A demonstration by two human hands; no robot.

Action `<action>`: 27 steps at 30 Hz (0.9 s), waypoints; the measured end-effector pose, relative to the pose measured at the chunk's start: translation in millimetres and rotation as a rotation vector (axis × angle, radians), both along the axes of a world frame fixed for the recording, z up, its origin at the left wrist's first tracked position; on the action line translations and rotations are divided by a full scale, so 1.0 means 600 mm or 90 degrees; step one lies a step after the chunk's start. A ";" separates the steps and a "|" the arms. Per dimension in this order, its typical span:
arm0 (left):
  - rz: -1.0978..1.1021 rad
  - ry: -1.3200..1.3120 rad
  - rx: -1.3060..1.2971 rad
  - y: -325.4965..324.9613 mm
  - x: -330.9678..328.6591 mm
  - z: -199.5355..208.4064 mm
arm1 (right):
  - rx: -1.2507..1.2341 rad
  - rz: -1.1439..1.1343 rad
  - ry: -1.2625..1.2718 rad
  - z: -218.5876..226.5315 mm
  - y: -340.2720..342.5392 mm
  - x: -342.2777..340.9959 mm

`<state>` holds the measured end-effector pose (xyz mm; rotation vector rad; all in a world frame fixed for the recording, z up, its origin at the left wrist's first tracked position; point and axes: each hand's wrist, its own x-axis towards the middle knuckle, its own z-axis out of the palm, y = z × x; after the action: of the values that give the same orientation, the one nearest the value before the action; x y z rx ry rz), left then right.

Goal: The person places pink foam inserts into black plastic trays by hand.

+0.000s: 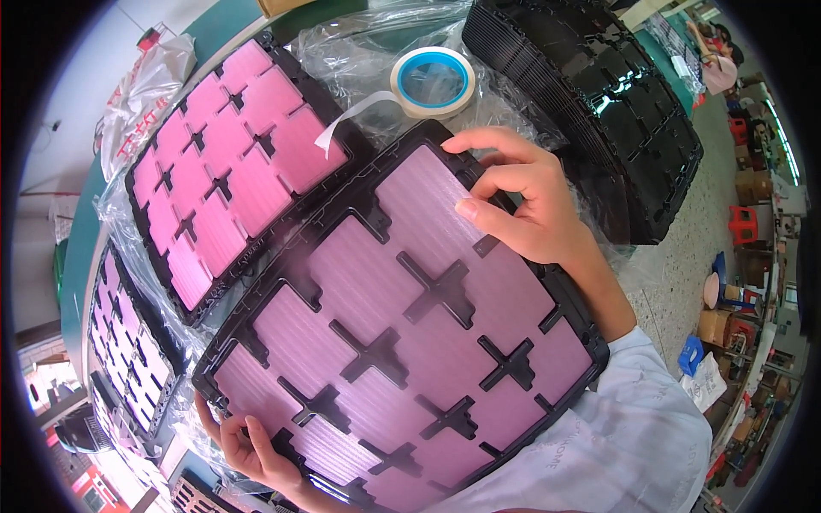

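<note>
A black plastic blister tray (438,291) with cross-shaped dividers lies tilted before me, its compartments filled with pale pink, ribbed sheet pieces (432,192). My left hand (256,449) grips the tray's near-left edge, the thumb up beside the rim and the other fingers partly hidden beneath. At the far right corner my right hand (532,195) is closed around the rim. Its thumb rests over the corner pink piece, and its index finger reaches along the outer edge. Just beyond, a second black tray (248,256) holds brighter pink pieces (244,132).
A roll of cream tape (395,81) with a blue core lies on clear plastic film (342,43), a loose strip trailing from it. Stacked empty black trays (599,94) stand at the far right. Another filled tray (128,342) sits at the left on the green table (75,282).
</note>
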<state>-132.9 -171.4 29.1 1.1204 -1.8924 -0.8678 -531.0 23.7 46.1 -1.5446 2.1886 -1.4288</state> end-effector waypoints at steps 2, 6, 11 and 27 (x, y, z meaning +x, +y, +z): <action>-0.003 -0.008 0.010 0.001 0.002 0.005 | -0.002 -0.002 -0.002 0.000 -0.002 0.002; 0.009 0.005 0.040 0.007 -0.009 0.009 | -0.025 -0.019 -0.041 -0.003 -0.005 0.003; 0.009 0.006 0.063 0.004 0.002 0.012 | -0.004 -0.007 -0.005 0.006 -0.012 0.007; -0.024 0.065 0.047 0.011 -0.025 0.025 | 0.012 0.011 0.041 -0.001 -0.003 -0.003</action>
<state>-147.9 -164.8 44.1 1.0663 -1.8156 -1.0039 -532.9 21.8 45.5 -1.6205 2.2114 -1.3677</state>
